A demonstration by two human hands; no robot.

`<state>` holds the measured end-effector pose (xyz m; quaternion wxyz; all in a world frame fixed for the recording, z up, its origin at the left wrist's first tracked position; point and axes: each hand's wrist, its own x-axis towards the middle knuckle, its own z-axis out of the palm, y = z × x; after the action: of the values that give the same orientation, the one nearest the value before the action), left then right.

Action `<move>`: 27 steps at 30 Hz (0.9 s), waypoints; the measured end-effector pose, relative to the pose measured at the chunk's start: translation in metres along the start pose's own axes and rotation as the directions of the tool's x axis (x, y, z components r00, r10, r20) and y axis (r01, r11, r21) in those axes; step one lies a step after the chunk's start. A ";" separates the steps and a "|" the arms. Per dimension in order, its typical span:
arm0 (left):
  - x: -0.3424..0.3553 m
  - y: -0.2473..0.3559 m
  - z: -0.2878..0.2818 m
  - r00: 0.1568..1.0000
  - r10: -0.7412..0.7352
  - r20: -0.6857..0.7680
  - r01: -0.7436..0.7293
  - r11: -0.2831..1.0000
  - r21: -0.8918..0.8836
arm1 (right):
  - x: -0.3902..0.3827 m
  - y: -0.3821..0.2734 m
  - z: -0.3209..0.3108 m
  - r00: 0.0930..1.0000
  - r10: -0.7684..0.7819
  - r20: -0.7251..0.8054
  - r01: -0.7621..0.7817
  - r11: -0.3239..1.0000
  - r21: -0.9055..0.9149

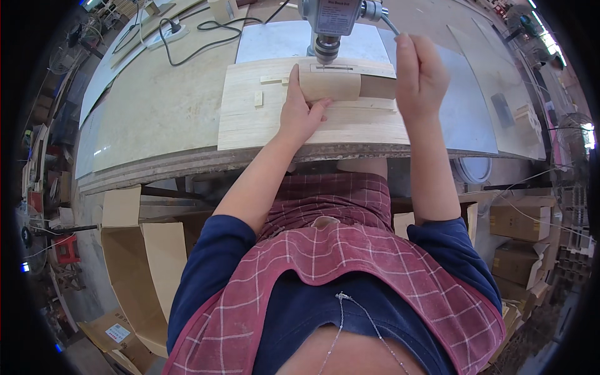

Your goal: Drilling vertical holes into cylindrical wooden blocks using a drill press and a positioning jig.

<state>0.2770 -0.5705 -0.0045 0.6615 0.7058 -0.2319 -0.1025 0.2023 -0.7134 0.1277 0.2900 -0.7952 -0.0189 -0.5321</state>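
A bench drill press stands at the far middle of the table, its metal chuck pointing down. Under the chuck lies a light wooden piece with a narrow dark slot near its far edge. My left hand grips this piece at its left end, thumb along the near side and a finger stretched up the left side. My right hand is closed round the drill press lever. Whether the drill bit touches the wood cannot be made out. A darker brown flat surface shows beside the piece.
A pale wooden board lies beneath the work, with small wood blocks on it. A power strip and black cable lie at the back left. Open cardboard boxes stand below the table, left; more boxes are stacked right.
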 end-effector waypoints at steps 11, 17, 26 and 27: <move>0.000 0.002 0.001 1.000 0.020 -0.004 -0.020 1.000 0.024 | -0.048 0.041 0.030 0.975 -0.164 -0.148 0.180 0.978 0.102; 0.001 0.001 0.000 0.999 0.036 -0.001 -0.036 0.999 0.026 | -0.060 0.052 0.040 0.974 -0.177 -0.140 0.188 0.980 0.064; 0.001 -0.002 0.001 1.000 0.023 0.001 -0.023 0.999 0.022 | -0.030 0.028 0.009 0.978 -0.209 -0.003 0.209 0.978 -0.016; 0.000 0.000 -0.001 1.000 0.024 -0.006 -0.024 0.999 0.023 | -0.017 0.025 0.006 0.968 -0.250 -0.039 0.249 0.968 -0.018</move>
<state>0.2775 -0.5700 -0.0047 0.6554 0.7108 -0.2393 -0.0898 0.2082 -0.7266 0.1007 0.2158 -0.7774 -0.1093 -0.5806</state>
